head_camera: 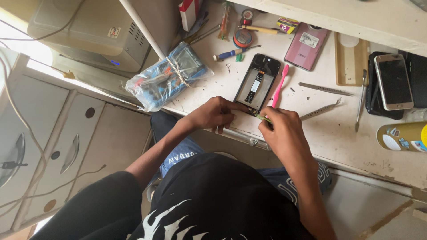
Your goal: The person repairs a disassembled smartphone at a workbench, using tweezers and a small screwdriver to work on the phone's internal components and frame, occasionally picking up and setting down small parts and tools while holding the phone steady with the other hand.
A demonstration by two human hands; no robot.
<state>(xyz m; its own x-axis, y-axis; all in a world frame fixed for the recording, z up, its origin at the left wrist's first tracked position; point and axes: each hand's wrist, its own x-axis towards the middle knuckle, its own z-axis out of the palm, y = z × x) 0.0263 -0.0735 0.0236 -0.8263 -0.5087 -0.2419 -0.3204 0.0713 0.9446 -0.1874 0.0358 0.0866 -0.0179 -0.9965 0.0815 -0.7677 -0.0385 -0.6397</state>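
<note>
An opened black phone (257, 83) with its back cover off lies on the white worktable (324, 129), near the front edge. My left hand (216, 114) rests at the phone's lower left corner, with a finger pressing on its bottom edge. My right hand (281, 131) is closed around a thin green-tipped tool (262, 118) whose tip touches the phone's bottom edge. A pink toothbrush (280, 86) lies just right of the phone.
Metal tweezers (321, 109) and a flat metal pry tool (325, 89) lie to the right. A pink phone (307, 46), a gold phone (393, 81), a screwdriver (231, 54), tape rolls (243, 38) and a bagged multimeter (167, 75) crowd the table. Cabinet drawers (66, 146) stand on the left.
</note>
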